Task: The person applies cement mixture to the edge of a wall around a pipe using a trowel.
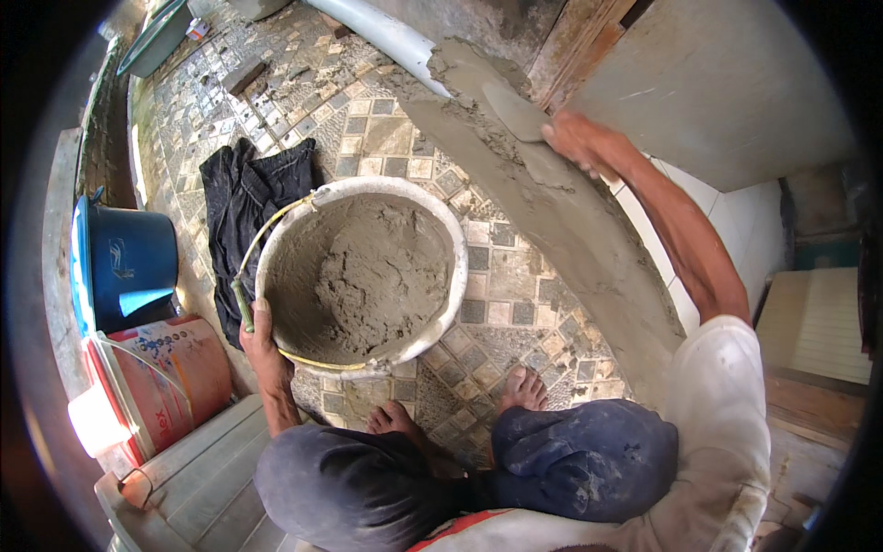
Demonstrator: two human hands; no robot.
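Note:
My right hand [581,143] is closed around a trowel, its handle hidden in my fingers. The flat grey blade [513,112] rests on wet mortar along a raised strip [552,207], near the wooden door frame. My left hand [264,342] grips the near-left rim of a round bucket [462,267], beside the green grip of its wire handle [241,304]. Grey mortar [382,267] fills much of the bucket, its surface lumpy. Part of my left fingers is hidden behind the bucket's side.
A grey pipe [386,32] ends at the strip's far end. Black cloth [248,202] lies left of the bucket on the patterned tile floor [515,276]. A blue bucket [133,262] and a tipped red bucket [170,377] stand at left. A grey wall panel [717,83] rises at right.

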